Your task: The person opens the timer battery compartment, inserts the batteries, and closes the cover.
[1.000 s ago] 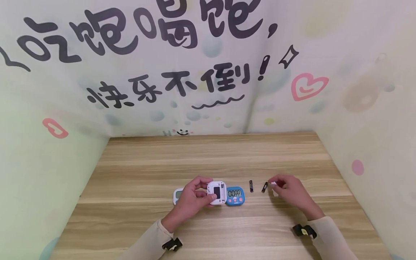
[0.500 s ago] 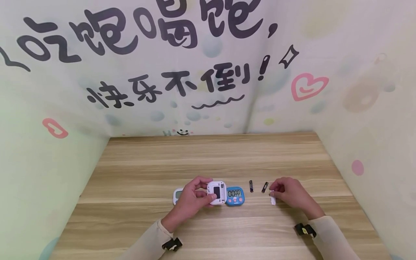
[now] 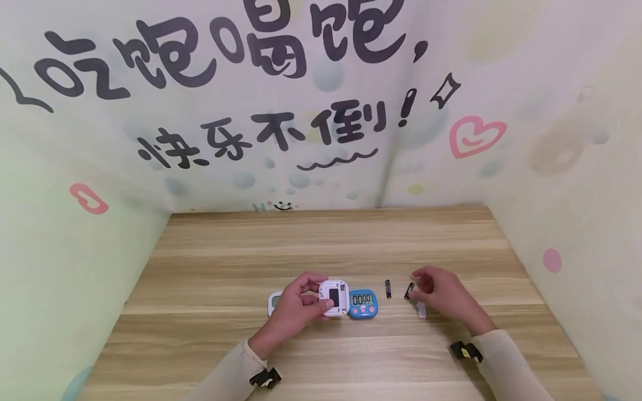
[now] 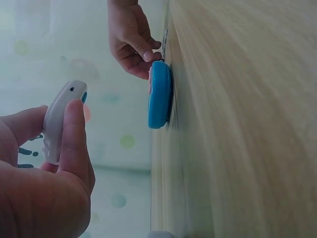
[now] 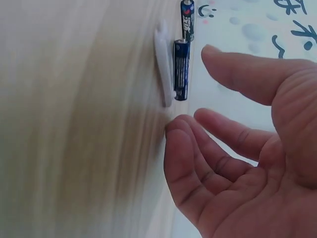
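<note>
My left hand [image 3: 295, 307] pinches the white, rounded-square plastic timer [image 3: 335, 296] between thumb and fingers. My right hand [image 3: 441, 291], thumb and fingers apart, is just beside a small, dark, tube-shaped battery [image 3: 409, 291].

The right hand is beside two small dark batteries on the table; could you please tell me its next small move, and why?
I would probably have the right hand close its fingers on the nearer dark cylindrical battery: they stand off the thumb, holding nothing, the battery lies just beside them, and the left hand holds the white rounded plastic device with its battery compartment uncovered.
</note>
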A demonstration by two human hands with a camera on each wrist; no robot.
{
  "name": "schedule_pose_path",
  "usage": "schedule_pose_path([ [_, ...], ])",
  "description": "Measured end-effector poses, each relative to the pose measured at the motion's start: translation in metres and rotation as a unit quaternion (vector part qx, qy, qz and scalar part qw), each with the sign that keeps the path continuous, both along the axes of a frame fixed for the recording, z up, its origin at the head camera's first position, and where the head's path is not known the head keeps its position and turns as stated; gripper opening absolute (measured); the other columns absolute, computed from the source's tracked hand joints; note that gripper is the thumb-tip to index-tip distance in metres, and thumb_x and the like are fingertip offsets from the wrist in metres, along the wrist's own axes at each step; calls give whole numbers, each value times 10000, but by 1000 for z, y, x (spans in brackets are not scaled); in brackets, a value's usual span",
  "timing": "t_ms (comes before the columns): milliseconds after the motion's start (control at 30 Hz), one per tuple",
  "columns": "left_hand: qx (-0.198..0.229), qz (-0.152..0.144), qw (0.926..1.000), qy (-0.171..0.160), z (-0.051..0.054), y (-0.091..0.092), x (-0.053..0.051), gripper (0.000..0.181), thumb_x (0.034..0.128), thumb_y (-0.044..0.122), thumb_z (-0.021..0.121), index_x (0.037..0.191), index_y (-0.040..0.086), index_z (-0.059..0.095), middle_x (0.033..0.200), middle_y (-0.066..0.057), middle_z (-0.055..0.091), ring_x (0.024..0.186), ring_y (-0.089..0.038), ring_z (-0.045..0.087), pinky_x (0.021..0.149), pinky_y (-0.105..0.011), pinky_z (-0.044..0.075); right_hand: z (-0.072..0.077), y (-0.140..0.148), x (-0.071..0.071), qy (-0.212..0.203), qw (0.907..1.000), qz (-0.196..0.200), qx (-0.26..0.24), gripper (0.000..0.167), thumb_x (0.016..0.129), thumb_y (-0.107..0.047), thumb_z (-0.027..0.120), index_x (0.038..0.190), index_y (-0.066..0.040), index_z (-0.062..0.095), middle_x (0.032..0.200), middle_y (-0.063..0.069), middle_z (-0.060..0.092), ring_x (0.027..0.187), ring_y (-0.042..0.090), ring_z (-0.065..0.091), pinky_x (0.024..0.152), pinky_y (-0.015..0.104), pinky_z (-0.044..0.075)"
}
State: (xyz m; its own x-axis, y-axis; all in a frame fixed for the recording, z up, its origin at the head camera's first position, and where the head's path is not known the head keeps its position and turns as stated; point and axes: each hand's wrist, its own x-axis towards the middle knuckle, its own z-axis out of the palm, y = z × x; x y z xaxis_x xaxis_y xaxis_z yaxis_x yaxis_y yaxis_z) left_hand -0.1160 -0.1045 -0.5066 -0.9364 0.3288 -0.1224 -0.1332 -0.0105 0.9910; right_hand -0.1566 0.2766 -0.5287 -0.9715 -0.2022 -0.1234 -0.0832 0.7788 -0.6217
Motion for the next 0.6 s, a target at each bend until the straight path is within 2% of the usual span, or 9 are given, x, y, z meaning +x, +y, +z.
schedule_pose_path([
  [133, 71, -14, 10000, -38, -2, -1, 0, 524, 903, 21, 816, 1379, 38, 597, 1158, -175, 653, 877, -197, 739, 774, -539, 680, -4, -6, -4, 15, 9999, 66, 88, 643, 835, -375, 913, 1317, -23, 674, 1111, 62, 713, 944, 179, 625, 812, 334, 578],
  [233, 117, -38, 9999, -49, -3, -1, 0, 529, 904, 22, 814, 1383, 36, 591, 1160, -167, 655, 882, -194, 739, 780, -549, 676, -5, -10, -7, 76, 9995, 130, 260, 674, 803, -396, 933, 1300, -14, 686, 1100, 59, 705, 920, 177, 601, 804, 345, 569],
  [367, 172, -49, 9998, -74, -3, -1, 0, 533, 902, 16, 809, 1386, 29, 586, 1156, -148, 660, 886, -187, 740, 790, -574, 668, -4, -13, -8, 140, 9984, 238, 489, 574, 805, -342, 937, 1226, -12, 728, 1030, 47, 674, 888, 171, 584, 777, 337, 555],
  [600, 274, -41, 9995, -171, 0, 0, 2, 535, 899, -3, 801, 1387, 20, 583, 1137, -111, 661, 885, -179, 735, 801, -596, 661, 3, -20, -5, 259, 9973, 368, 587, 381, 822, -229, 920, 1116, -38, 770, 933, 32, 622, 810, 163, 539, 660, 270, 475],
])
